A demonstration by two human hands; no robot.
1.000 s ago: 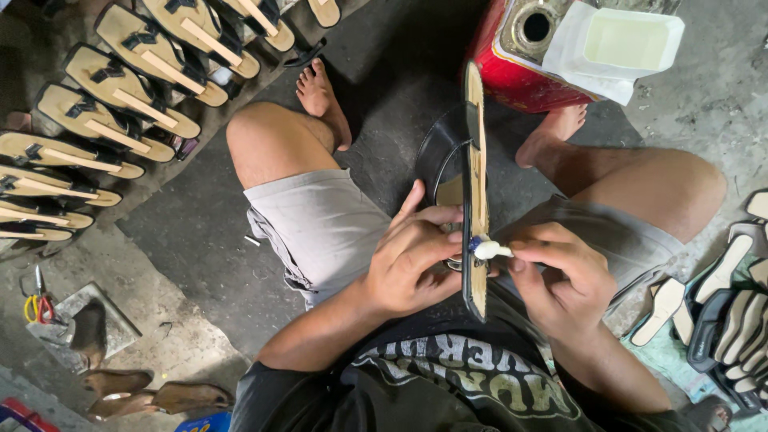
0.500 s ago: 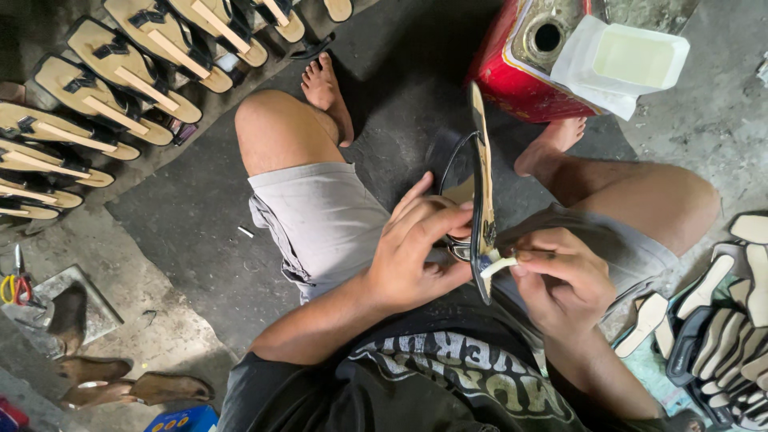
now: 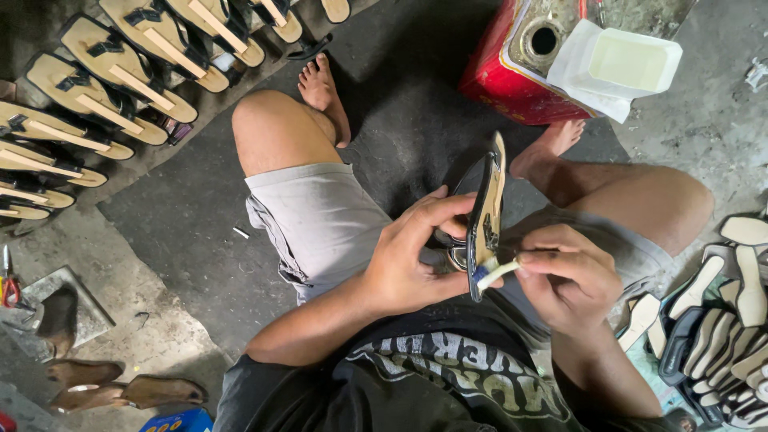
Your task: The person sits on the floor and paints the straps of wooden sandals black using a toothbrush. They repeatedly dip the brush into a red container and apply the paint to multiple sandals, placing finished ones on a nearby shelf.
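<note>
Over the lap, between the knees, 1 sandal [image 3: 486, 210] is being held on edge, clasped by the left hand [image 3: 410, 256]; a small white brush [image 3: 498, 274] is being pinched by the right hand [image 3: 570, 276] and pressed to its heel end; rows of sandals [image 3: 120, 76] are lying coated, while stacked soles [image 3: 732, 320] are apparently waiting.

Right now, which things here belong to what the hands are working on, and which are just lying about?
In hand:
- black and tan sandal sole, held on edge by the left hand
- small white brush, pinched in the right hand against the sole

Lying about:
- row of tan sandals with black straps
- red metal can
- white plastic tub
- pile of cut soles
</note>
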